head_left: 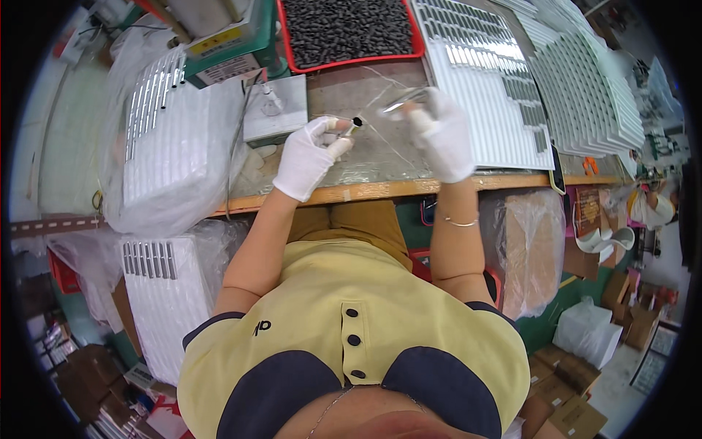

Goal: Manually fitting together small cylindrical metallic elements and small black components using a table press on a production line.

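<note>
Above the grey worktable (386,150), a short silver tube with a black end (357,122) is pinched by the white-gloved left hand (308,155), apparently so its end stays exposed. A shiny silvery piece (397,107) is gripped by the blurred, white-gloved right hand (443,135).

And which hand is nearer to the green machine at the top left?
The left hand. It is below and to the right of the green machine in the picture; the right hand is much farther to the right.
</note>
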The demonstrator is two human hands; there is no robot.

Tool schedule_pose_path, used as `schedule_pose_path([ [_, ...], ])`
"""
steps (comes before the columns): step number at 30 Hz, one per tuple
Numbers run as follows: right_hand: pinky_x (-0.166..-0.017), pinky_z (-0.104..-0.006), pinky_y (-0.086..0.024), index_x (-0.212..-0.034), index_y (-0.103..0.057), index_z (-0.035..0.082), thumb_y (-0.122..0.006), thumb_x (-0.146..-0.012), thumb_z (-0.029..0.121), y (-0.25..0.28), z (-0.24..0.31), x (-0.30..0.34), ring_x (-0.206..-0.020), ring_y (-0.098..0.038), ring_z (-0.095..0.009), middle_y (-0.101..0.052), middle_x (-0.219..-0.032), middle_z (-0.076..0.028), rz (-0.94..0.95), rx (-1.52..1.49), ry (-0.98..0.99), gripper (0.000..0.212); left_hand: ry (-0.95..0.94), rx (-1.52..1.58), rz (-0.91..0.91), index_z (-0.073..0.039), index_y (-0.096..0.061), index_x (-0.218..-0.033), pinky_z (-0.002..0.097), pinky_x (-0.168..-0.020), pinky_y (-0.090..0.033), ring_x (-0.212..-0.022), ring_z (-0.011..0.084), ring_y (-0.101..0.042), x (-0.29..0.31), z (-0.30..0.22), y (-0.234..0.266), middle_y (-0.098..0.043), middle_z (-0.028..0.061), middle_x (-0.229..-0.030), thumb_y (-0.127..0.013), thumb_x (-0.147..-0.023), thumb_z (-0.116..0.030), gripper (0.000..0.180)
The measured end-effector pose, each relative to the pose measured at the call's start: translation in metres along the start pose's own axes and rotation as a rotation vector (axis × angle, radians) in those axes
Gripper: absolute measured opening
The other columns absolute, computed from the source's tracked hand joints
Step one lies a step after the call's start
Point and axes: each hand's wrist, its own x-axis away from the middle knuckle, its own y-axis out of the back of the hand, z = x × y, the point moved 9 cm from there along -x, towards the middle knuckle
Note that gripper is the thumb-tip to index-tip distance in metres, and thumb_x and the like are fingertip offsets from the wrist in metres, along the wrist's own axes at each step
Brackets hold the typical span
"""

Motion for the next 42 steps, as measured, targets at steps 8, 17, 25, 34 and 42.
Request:
schedule_pose_path([
  [8, -0.063, -0.0270, -0.048, -0.093, -0.061, 0.001, -0.065, -0.074, 0.010, -0.094, 0.044, -0.002, -0.068, -0.061, -0.016, -0.065, -0.078, -0.010, 0.273, 0.131, 0.304, 0.022, -0.058, 0.034, -0.078, 0.000, -0.059, -0.102, 0.0194, -0.056, -0.045, -0.068, 0.0060, -0.059, 0.003, 0.003, 0.037, -0.064, 0.0041, -0.087, -0.067, -0.076, -0.004, 0.028],
  [17, -0.067, -0.0253, -0.049, -0.090, -0.061, -0.001, -0.071, -0.072, 0.011, -0.151, 0.027, -0.024, -0.073, -0.062, -0.012, -0.066, -0.079, -0.009, 0.290, -0.197, 0.056, 0.024, -0.250, -0.254, -0.374, -0.001, -0.055, -0.100, 0.0280, -0.066, -0.049, -0.075, 0.0162, -0.063, -0.011, -0.011, 0.098, -0.064, 0.0104, -0.086, -0.078, -0.065, -0.011, 0.043],
  [25, -0.069, -0.0305, -0.048, -0.092, -0.062, 0.002, -0.067, -0.073, 0.019, -0.207, 0.030, -0.072, -0.072, -0.063, -0.024, -0.065, -0.080, -0.014, 0.228, -0.022, 0.159, 0.026, -0.475, -0.793, -0.508, -0.001, -0.055, -0.099, 0.0411, -0.076, -0.046, -0.081, 0.0348, -0.058, -0.039, -0.039, 0.155, -0.061, 0.0180, -0.089, -0.060, -0.080, -0.014, 0.024],
  [34, -0.079, -0.0358, -0.048, -0.111, -0.059, 0.009, -0.071, -0.067, 0.032, -0.216, 0.029, -0.064, -0.089, -0.061, -0.030, -0.064, -0.096, -0.016, 0.302, 0.263, 0.153, 0.051, -0.199, 0.065, -0.330, -0.001, -0.051, -0.105, 0.0174, -0.061, -0.042, -0.073, 0.0054, -0.054, 0.005, -0.007, 0.165, -0.060, 0.0050, -0.088, -0.051, -0.088, -0.011, 0.020],
  [42, -0.065, -0.0221, -0.045, -0.108, -0.060, -0.001, -0.070, -0.078, 0.020, -0.159, 0.033, -0.001, -0.068, -0.053, -0.009, -0.061, -0.082, 0.001, 0.409, -0.663, -0.078, 0.038, 0.029, 0.065, 0.227, -0.004, -0.058, -0.106, 0.0161, -0.057, -0.035, -0.068, 0.0025, -0.048, 0.032, 0.001, 0.080, -0.059, -0.0020, -0.088, -0.051, -0.090, -0.025, 0.027],
])
